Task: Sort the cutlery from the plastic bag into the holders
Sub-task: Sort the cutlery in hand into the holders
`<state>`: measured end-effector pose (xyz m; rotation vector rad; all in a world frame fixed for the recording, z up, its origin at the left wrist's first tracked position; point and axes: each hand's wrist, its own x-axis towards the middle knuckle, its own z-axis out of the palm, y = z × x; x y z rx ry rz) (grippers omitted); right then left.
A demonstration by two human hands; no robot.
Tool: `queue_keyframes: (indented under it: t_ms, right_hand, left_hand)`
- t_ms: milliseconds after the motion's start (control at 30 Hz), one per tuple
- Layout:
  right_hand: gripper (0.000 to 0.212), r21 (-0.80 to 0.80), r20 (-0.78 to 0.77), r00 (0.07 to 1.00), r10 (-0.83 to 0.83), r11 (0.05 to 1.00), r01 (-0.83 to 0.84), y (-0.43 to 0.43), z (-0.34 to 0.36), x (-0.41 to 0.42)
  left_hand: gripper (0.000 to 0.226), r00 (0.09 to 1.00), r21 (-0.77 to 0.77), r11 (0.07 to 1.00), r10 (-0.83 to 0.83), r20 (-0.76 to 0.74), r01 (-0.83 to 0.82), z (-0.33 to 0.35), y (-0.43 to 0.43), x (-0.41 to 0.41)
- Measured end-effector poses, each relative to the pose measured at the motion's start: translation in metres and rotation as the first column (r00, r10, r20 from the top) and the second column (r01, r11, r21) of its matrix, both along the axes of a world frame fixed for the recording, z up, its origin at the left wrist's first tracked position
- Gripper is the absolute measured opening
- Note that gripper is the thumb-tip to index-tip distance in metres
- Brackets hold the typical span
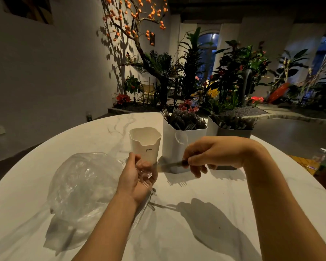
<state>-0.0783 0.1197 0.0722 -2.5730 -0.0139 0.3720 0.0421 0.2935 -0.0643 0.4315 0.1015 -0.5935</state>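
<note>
Fingers (194,162) of my right hand (213,153) pinch a dark fork (169,164), prongs toward my left hand (137,176), which grips clear cutlery (146,177); plastic bag (83,183) left of it, cream holder (145,146) just beyond

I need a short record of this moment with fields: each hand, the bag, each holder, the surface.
left hand: holds a few clear plastic cutlery pieces
right hand: pinches one dark utensil, blurred, type unclear
plastic bag: clear, crumpled, on the table left of the left hand
small white holder: looks empty
tall white holder: full of dark forks
grey holder: filled with dark cutlery
table: white marble-look, round
</note>
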Motion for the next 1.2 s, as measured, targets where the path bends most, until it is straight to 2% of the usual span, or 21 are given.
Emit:
queue_keyframes:
  t_ms: [133,233,333,400,533,700,800,900,933,1133,1200]
  right_hand:
    - [0.017,0.226,0.2,0.971,-0.132,0.97,0.085,0.005,0.004,0.006]
    - [0.018,0.152,0.219,0.968,-0.119,0.985,0.087,0.02,-0.007,0.017]
    - [0.023,0.102,0.134,0.987,-0.092,0.992,0.079,0.029,-0.02,0.026]
    - [0.027,0.072,0.084,0.994,-0.073,0.995,0.067,0.032,-0.027,0.03]
    - [0.034,0.055,0.035,0.995,-0.093,0.994,0.091,0.031,-0.031,0.033]
    - [0.032,0.02,0.25,0.963,-0.102,0.995,0.1,0.016,-0.017,0.029]
    - [0.034,0.105,0.435,0.887,-0.156,0.987,0.122,0.002,-0.01,0.026]
    - [0.087,0.298,0.563,0.774,-0.291,0.945,0.139,-0.002,-0.007,0.022]
    - [0.092,0.319,0.605,0.735,-0.307,0.939,0.13,0.002,-0.007,0.021]
    - [0.047,0.262,0.809,0.523,-0.269,0.961,0.089,0.046,-0.026,0.053]
    - [0.036,0.211,0.873,0.422,-0.245,0.969,0.125,0.056,-0.035,0.071]
  left_hand:
    - [0.021,0.994,0.052,0.996,-0.072,0.081,0.068,0.002,-0.002,-0.003]
    - [0.005,0.974,0.063,0.992,-0.116,0.194,0.105,0.002,-0.007,-0.01]
    - [0.02,0.936,0.074,0.985,-0.169,0.309,0.153,0.007,-0.007,-0.017]
    - [0.021,0.918,0.092,0.982,-0.186,0.351,0.164,0.01,-0.006,-0.02]
    - [0.022,0.912,0.203,0.977,-0.14,0.385,0.065,0.011,-0.009,-0.023]
    - [0.024,0.917,0.264,0.964,-0.111,0.384,0.006,0.012,-0.012,-0.025]
    - [0.025,0.924,0.274,0.962,-0.114,0.365,0.011,0.009,-0.013,-0.026]
    - [0.025,0.941,0.279,0.96,-0.092,0.325,-0.003,0.004,-0.011,-0.024]
    - [0.024,0.948,0.273,0.962,-0.084,0.307,-0.003,0.003,-0.01,-0.023]
    - [0.019,0.967,0.227,0.974,-0.064,0.245,0.007,0.002,-0.005,-0.011]
    - [0.018,0.969,0.225,0.974,-0.05,0.243,-0.006,0.001,-0.005,-0.008]
